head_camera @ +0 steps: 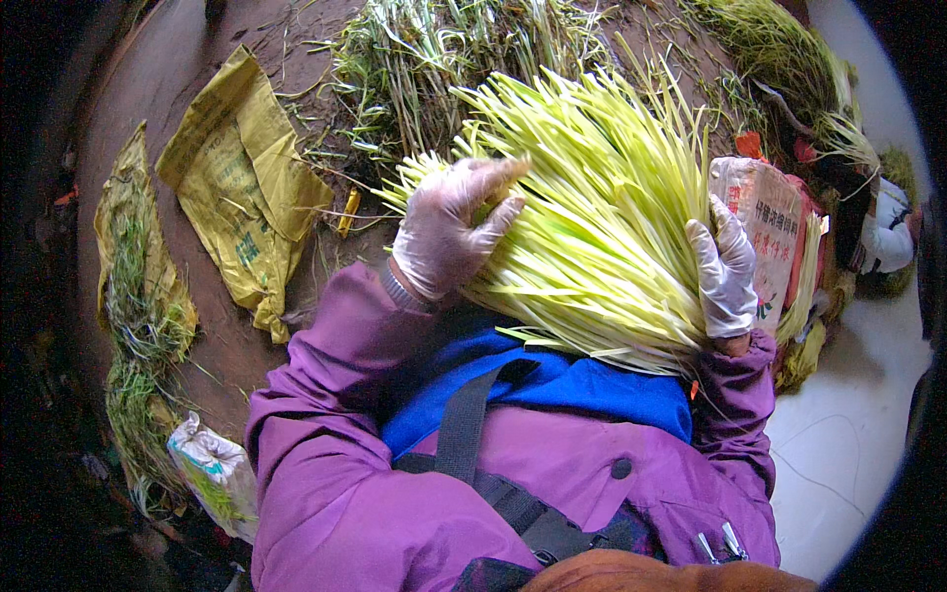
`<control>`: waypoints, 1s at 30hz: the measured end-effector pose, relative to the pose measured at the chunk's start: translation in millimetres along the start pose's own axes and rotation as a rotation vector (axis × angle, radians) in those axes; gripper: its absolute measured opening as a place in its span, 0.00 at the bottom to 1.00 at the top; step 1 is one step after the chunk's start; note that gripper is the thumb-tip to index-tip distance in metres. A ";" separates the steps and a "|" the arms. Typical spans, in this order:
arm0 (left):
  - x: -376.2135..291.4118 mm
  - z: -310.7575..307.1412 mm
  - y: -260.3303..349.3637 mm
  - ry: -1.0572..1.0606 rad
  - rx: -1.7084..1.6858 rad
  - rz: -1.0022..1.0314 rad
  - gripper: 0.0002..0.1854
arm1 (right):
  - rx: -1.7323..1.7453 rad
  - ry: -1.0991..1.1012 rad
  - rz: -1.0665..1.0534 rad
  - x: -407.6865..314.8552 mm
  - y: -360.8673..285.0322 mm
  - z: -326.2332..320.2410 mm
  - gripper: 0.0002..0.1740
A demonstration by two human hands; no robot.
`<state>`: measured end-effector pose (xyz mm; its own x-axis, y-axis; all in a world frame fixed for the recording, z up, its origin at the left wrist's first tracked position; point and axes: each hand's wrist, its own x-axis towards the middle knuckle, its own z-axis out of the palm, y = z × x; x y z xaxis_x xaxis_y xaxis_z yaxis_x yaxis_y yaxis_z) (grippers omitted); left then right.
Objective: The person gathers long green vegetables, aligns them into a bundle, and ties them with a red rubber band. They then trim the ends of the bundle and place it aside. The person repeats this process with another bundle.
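Note:
A large bundle of yellow-green leafy stalks, looking like blanched chives (592,222), lies across my lap on blue cloth (599,396). Its pale stem ends point to the lower right, its leaf tips up and left. My left hand (459,222), in a thin whitish glove, is raised at the bundle's left side with fingers curled and a gap between thumb and forefinger; whether it pinches any leaf is unclear. My right hand (723,270), gloved too, rests against the bundle's right side near the stems, thumb and fingers spread; part of the palm side is hidden.
Beyond the bundle lies a heap of green stalks (414,81). Yellow woven sacks (244,170) and withered greens (137,296) are at left, a white bag (218,470) at lower left. At right stand a printed sack (762,222), more greens (792,59) and a person's light sleeve (886,229).

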<state>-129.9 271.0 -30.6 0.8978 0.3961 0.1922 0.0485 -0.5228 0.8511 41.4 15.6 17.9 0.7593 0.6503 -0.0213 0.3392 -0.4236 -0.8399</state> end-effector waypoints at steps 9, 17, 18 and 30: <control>38.2 21.2 7.8 -0.247 0.341 0.288 0.28 | -0.136 0.024 -0.071 -0.1 6.3 -4.1 0.22; -1.8 6.8 11.9 -0.232 0.293 0.237 0.19 | -0.095 -0.017 -0.091 -6.1 2.3 -3.5 0.22; -2.1 6.4 11.4 -0.232 0.278 0.232 0.18 | -0.106 -0.018 -0.087 -6.0 1.3 -3.3 0.22; 3.2 3.0 -1.1 -0.028 -0.279 -0.042 0.13 | -0.212 0.018 -0.192 -2.9 -2.6 -2.9 0.24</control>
<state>-125.8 270.5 -32.4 0.9096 0.3900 0.1434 -0.0328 -0.2767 0.9604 39.9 13.0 21.7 0.6792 0.7208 0.1383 0.5849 -0.4176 -0.6953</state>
